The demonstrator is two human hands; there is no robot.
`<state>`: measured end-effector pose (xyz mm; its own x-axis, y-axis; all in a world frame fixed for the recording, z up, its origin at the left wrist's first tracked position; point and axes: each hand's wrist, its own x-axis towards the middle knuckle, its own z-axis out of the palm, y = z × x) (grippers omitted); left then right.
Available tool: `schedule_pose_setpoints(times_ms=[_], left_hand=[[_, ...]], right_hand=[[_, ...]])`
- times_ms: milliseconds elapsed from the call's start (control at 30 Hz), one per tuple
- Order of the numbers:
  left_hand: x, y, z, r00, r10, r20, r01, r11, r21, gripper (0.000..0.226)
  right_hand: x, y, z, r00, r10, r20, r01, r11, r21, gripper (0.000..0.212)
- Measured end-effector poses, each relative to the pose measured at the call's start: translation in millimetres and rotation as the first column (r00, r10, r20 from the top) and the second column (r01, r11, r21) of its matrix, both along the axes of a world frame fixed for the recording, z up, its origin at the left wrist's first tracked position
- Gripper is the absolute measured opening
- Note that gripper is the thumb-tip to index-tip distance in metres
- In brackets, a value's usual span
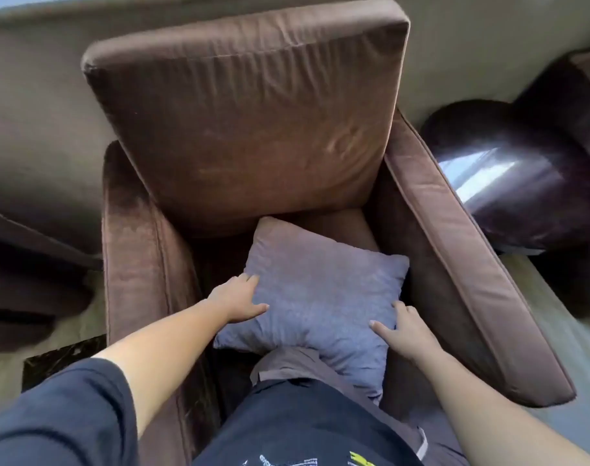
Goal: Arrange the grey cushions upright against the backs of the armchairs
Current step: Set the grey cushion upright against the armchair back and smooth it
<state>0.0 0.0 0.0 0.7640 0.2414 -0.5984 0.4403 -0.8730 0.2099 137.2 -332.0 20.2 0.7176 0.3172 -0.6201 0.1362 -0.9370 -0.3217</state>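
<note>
Person standing square to a brown armchair [472,264], leaning over the seat. Grey cushion [320,290] lies on the seat, toward the front, rotated so one corner points to about 11 o'clock, at the foot of the back cushion [246,112], and another corner to 3 o'clock, close to the right armrest. It looks tilted rather than upright, its far corner just touching or nearly touching the base of the back cushion; cannot tell which. The near edge of the cushion presses against the person's body, partly hidden behind grey trousers [287,364] and a dark shirt [303,422]. Left hand [238,299] on the cushion's left edge at roughly 9 o'clock: fingers curled over the side, thumb lying flat across the top face, so the fabric is pinched between thumb and fingers. Right hand [401,331] on the lower right edge at about 4 o'clock: thumb on top, fingers wrapped round the edge, fabric bunched under them, a clasp on the cushion. Both forearms bare, a dark sleeve [61,415] at the left shoulder. Back cushion stands upright, creased. At 2 to 3 o'clock beyond the right armrest, a dark glossy round table [522,176], blurred. Dark furniture at 9 o'clock, too blurred to identify.
</note>
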Motion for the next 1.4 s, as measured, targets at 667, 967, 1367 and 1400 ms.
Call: schedule_pose_setpoints(times_ms=[667,967,1367,1400], left_hand=[[47,59,-123,0.754,0.645,-0.127,-0.644,0.686,-0.338,0.109],[44,47,-121,0.646,0.743,-0.177,-0.675,0.446,-0.588,0.046],[18,49,-74,0.542,0.835,-0.093,-0.676,0.368,-0.638,0.072],[17,50,-68,0.519,0.851,-0.08,-0.676,0.352,-0.648,0.08]], right_hand=[[49,26,-118,0.747,-0.635,-0.195,0.662,0.734,0.147,0.09],[49,22,-124,0.638,-0.673,-0.375,0.766,0.603,0.222,0.062],[59,45,-64,0.772,-0.51,-0.378,0.635,0.632,0.445,0.061],[65,49,-58,0.793,-0.492,-0.36,0.609,0.64,0.469,0.053]])
